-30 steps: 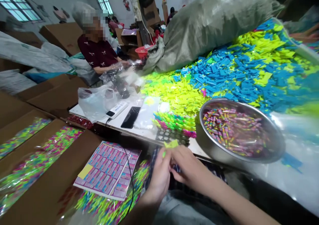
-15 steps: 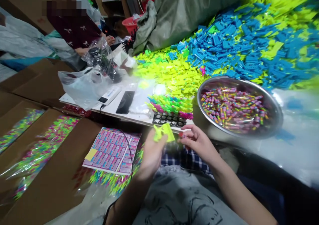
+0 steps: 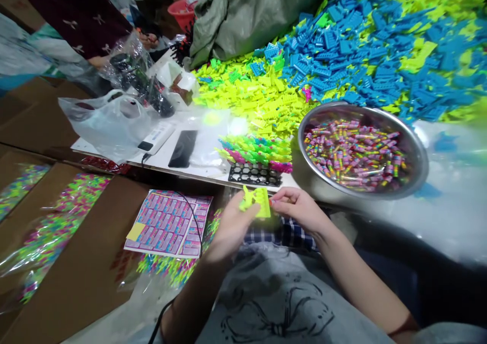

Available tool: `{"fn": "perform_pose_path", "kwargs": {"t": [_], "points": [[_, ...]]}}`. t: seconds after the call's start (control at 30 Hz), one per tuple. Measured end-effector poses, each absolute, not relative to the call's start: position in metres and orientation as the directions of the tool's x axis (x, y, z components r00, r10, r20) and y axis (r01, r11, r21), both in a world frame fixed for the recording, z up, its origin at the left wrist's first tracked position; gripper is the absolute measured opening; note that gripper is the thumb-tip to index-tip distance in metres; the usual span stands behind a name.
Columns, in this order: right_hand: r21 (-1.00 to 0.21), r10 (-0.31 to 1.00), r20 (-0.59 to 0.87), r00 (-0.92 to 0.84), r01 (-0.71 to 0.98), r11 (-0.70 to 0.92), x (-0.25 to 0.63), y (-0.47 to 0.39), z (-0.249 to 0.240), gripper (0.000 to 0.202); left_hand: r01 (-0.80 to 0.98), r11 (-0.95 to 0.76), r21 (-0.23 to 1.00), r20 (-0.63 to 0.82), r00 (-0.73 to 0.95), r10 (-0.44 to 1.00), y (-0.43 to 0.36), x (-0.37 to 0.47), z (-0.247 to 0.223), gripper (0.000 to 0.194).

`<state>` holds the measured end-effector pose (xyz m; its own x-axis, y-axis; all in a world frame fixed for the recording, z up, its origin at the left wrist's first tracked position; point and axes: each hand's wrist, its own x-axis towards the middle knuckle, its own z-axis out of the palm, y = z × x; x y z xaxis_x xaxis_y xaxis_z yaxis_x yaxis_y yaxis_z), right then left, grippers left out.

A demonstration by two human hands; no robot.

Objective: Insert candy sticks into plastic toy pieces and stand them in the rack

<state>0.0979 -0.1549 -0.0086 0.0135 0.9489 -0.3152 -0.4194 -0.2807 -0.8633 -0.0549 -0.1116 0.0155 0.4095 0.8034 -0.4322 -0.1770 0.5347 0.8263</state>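
Note:
My left hand [image 3: 233, 219] grips a bright yellow plastic toy piece [image 3: 262, 203], flat and ridged on one side with irregular bits toward the palm. Close against its right edge is my right hand [image 3: 299, 208], thumb and fingers pinched together. Something reddish shows at those fingertips, too small to make out. Just beyond the hands, a black perforated tray [image 3: 253, 175] sits at the table's edge, with rows of green, blue, pink and yellow plastic pieces [image 3: 258, 151] standing in or behind it.
A metal basin [image 3: 420, 153] of small wrapped candy-like tubes stands at right. Yellow pieces [image 3: 258, 95] and blue pieces [image 3: 331, 44] heap behind. A phone [image 3: 182, 148] and plastic bag [image 3: 110, 126] lie left. Printed sheets [image 3: 167, 225] and cardboard boxes [image 3: 76, 242] are lower left; another person [image 3: 87, 24] sits beyond.
My right hand has moved in to the yellow piece's right edge, closing the gap. A thin white bit by its fingers no longer shows. The view has shifted slightly.

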Motion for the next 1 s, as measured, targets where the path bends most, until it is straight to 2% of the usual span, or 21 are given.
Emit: {"fn": "perform_pose_path", "kwargs": {"t": [0.1, 0.23, 0.5, 0.6, 0.73, 1.0], "points": [[-0.904, 0.960, -0.275, 0.054, -0.354, -0.239, 0.100, -0.156, -0.008, 0.021, -0.168, 0.577, 0.800, -0.449, 0.471, 0.759, -0.112, -0.054, 0.015, 0.034], [-0.962, 0.970, -0.221, 0.102, -0.187, -0.200, 0.103, -0.158, -0.005, 0.022, -0.130, 0.615, 0.778, -0.481, 0.506, 0.716, -0.112, -0.054, 0.016, 0.032], [-0.987, 0.998, 0.012, 0.055, 0.163, 0.003, 0.110, -0.164, -0.003, 0.016, 0.203, 0.424, 0.883, -0.469, 0.434, 0.769, -0.108, -0.060, 0.013, 0.031], [-0.960, 0.999, 0.036, 0.008, 0.277, 0.033, 0.112, -0.165, -0.007, 0.016, 0.259, 0.356, 0.898, -0.436, 0.406, 0.803, -0.111, -0.061, 0.008, 0.029], [-0.962, 1.000, -0.027, 0.001, 0.273, -0.026, 0.110, -0.166, -0.018, 0.017, 0.226, 0.361, 0.905, -0.426, 0.433, 0.795, -0.112, -0.065, -0.007, 0.030], [-0.971, 0.993, -0.119, -0.003, 0.208, -0.115, 0.094, -0.163, -0.047, 0.018, 0.232, 0.458, 0.858, -0.512, 0.452, 0.730, -0.101, -0.075, -0.032, 0.035]]}}
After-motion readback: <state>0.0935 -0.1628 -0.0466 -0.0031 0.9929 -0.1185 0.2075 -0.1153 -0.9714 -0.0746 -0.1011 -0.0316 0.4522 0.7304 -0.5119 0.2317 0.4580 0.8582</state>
